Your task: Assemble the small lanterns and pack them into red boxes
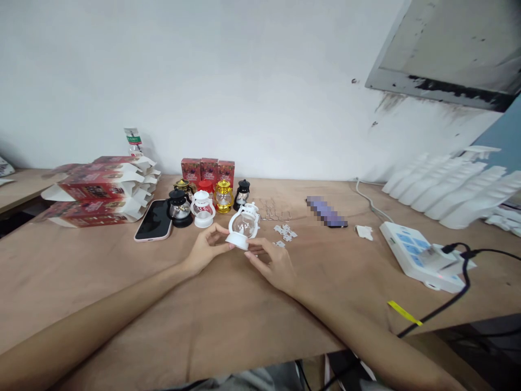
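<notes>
A small white lantern (245,224) with a clear globe is held tilted above the table, its top leaning to the right. My left hand (207,248) grips the left side of its white base between thumb and fingers. On the base's right side, the fingers of my right hand (273,264) are closed too. Just behind stand several more mini lanterns: a white one (203,208), a black one (179,208), a gold one (223,196) and a smaller black one (243,194). A red lantern (205,187) and a bronze one (184,187) are partly hidden.
Flattened red boxes (101,190) are stacked at left, beside a phone (153,220). Red cartons (209,169) stand by the wall. Wire handles (275,210) and small white pieces (285,233) lie right of the lantern. Farther right are another phone (328,212) and a power strip (415,255) with cables.
</notes>
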`<state>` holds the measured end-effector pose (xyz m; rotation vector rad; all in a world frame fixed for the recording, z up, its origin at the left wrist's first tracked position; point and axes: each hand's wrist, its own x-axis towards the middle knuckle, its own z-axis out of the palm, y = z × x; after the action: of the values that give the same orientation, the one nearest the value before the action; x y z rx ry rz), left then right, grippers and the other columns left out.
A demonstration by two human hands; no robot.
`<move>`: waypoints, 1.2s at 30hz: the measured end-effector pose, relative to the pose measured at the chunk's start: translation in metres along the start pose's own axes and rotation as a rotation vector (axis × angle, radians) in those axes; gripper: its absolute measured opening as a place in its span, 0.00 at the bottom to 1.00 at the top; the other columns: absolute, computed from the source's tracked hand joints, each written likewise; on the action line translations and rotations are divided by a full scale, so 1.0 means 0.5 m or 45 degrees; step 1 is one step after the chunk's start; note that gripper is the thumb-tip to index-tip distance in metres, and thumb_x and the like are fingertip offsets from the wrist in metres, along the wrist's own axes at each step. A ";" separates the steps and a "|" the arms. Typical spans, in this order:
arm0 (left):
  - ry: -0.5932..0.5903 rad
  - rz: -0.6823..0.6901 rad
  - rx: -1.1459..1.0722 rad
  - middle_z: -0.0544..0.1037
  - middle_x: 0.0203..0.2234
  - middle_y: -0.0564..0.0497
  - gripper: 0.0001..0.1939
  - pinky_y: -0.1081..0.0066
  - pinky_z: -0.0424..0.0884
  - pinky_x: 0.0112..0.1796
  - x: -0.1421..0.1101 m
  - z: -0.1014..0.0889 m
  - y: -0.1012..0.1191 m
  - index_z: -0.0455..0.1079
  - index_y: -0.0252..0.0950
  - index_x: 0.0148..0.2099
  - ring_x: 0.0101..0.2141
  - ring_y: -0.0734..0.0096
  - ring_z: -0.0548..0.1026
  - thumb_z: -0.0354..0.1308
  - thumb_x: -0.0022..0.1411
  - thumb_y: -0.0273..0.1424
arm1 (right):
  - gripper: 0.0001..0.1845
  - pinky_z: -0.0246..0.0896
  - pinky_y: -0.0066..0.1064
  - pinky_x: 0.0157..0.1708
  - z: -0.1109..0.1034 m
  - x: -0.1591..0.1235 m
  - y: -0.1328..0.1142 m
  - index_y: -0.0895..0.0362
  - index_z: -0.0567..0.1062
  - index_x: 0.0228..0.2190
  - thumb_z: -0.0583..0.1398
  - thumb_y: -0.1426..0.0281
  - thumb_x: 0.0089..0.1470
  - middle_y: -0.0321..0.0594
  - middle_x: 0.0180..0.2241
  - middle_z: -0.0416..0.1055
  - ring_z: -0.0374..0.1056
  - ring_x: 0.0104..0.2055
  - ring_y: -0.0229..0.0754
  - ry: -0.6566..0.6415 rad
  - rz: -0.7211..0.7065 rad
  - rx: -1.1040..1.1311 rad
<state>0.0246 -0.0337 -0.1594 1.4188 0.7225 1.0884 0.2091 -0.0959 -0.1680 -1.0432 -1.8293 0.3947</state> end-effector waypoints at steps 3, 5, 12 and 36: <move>0.032 -0.007 -0.010 0.74 0.31 0.53 0.20 0.67 0.66 0.43 0.000 -0.001 0.000 0.65 0.35 0.32 0.37 0.68 0.73 0.70 0.38 0.34 | 0.07 0.70 0.32 0.35 0.006 0.006 -0.003 0.55 0.70 0.34 0.58 0.64 0.53 0.39 0.35 0.75 0.73 0.35 0.39 0.060 0.283 0.354; 0.029 -0.002 -0.004 0.74 0.31 0.53 0.20 0.67 0.66 0.43 0.001 -0.001 0.000 0.65 0.35 0.31 0.37 0.68 0.72 0.70 0.38 0.35 | 0.11 0.70 0.32 0.34 0.012 0.013 0.003 0.54 0.67 0.32 0.61 0.62 0.49 0.37 0.30 0.75 0.74 0.33 0.39 0.165 0.458 0.630; -0.068 0.031 -0.019 0.74 0.30 0.53 0.20 0.67 0.66 0.42 0.004 -0.003 -0.002 0.66 0.35 0.30 0.35 0.69 0.72 0.71 0.39 0.37 | 0.22 0.70 0.31 0.32 0.006 0.033 0.022 0.57 0.71 0.30 0.69 0.59 0.35 0.35 0.23 0.75 0.73 0.26 0.38 0.262 0.777 1.065; 0.062 -0.057 -0.066 0.73 0.33 0.51 0.20 0.69 0.70 0.33 0.002 0.004 0.002 0.68 0.34 0.38 0.31 0.70 0.72 0.67 0.43 0.38 | 0.19 0.69 0.28 0.32 0.002 0.034 0.015 0.56 0.67 0.23 0.69 0.59 0.35 0.33 0.22 0.75 0.73 0.26 0.36 0.271 0.658 1.015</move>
<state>0.0268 -0.0336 -0.1580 1.3300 0.7519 1.1028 0.2090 -0.0780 -0.1635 -0.9114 -1.0225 1.1599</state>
